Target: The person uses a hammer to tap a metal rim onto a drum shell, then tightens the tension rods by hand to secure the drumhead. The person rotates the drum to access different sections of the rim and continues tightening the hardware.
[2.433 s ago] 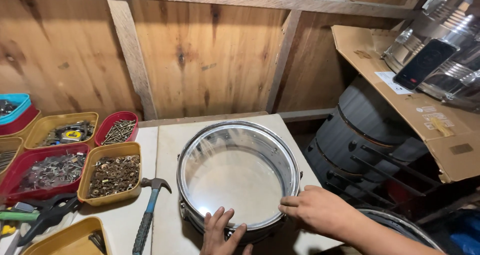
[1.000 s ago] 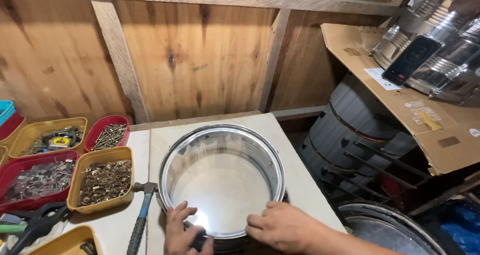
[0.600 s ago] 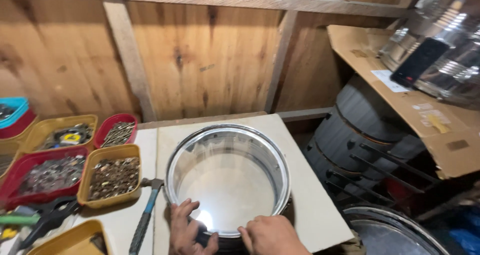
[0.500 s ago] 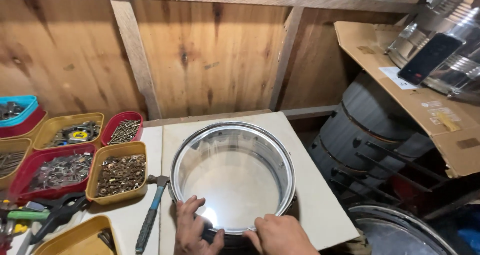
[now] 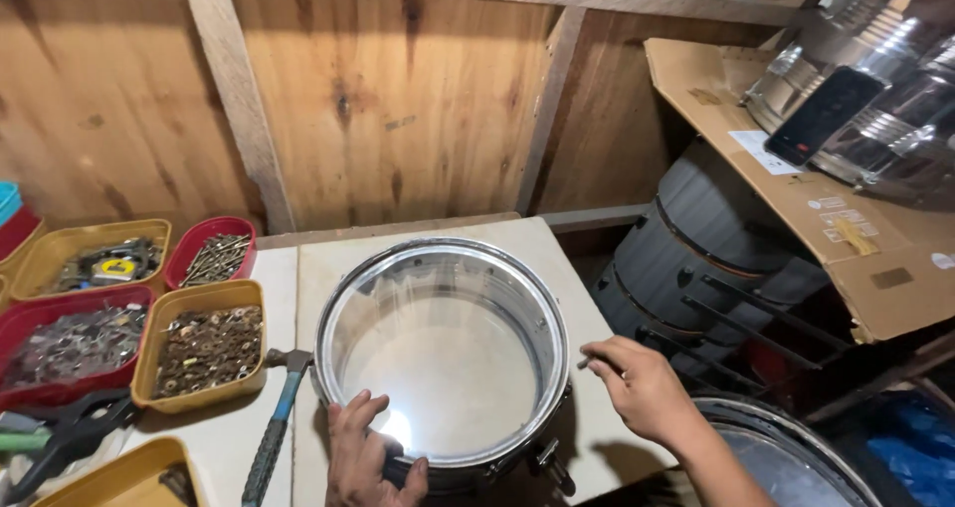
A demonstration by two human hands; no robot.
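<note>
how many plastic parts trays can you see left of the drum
6 at least: yellow tray of nuts, red tray of screws, yellow back tray, red tray, yellow front tray, red-and-blue one at the edge; more may be cropped.

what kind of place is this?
Likely a small drum-making or repair workshop. A shiny metal drum shell sits on a white bench under the left hand; trays of screws and small hardware and a hammer lie beside it, with dark drum shells stacked against bare wooden walls.

Shiny metal drum shell (image 5: 443, 353) stands upright, open-topped, on the pale tabletop (image 5: 587, 437).
</note>
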